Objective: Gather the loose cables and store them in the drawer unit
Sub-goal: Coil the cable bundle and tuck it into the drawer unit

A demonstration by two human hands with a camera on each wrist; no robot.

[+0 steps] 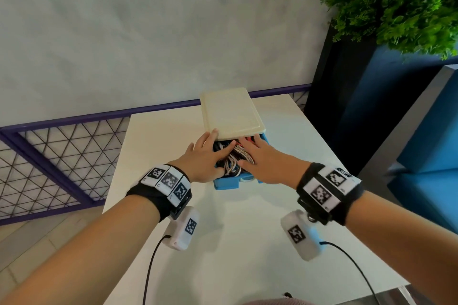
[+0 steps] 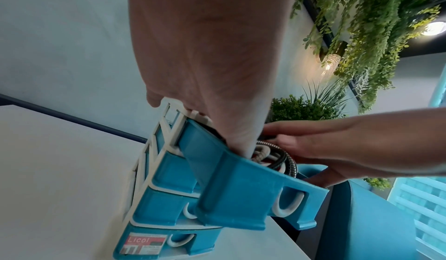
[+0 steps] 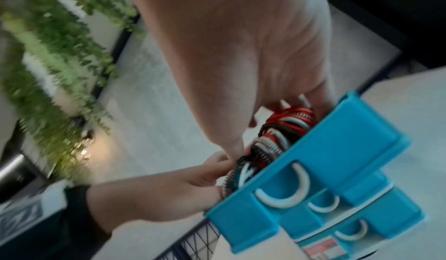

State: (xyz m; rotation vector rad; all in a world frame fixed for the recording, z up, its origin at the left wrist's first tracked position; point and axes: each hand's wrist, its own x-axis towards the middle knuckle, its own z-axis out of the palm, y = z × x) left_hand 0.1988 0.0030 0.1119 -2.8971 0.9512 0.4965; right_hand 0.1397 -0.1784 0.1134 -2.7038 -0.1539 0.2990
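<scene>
The drawer unit point(image 1: 230, 111), blue with a cream top, stands at the far middle of the white table point(image 1: 247, 230). Its top drawer point(image 1: 226, 184) is pulled out toward me. A tangle of red, black, white and braided cables point(image 1: 234, 163) fills it. My left hand point(image 1: 210, 151) lies flat on the left side of the pile, one fingertip touching the cream top's edge. My right hand point(image 1: 257, 156) presses flat on the right side. The left wrist view shows the drawer point(image 2: 241, 188) with cables point(image 2: 267, 155) bulging over its rim. In the right wrist view, red cables point(image 3: 284, 130) lie under my right palm.
The lower drawers point(image 2: 178, 241) are pushed in, each with a white handle. A green plant point(image 1: 396, 0) in a dark planter point(image 1: 347, 106) and a blue seat point(image 1: 426, 156) stand to the right. A purple mesh railing point(image 1: 62, 156) runs along the left behind the table.
</scene>
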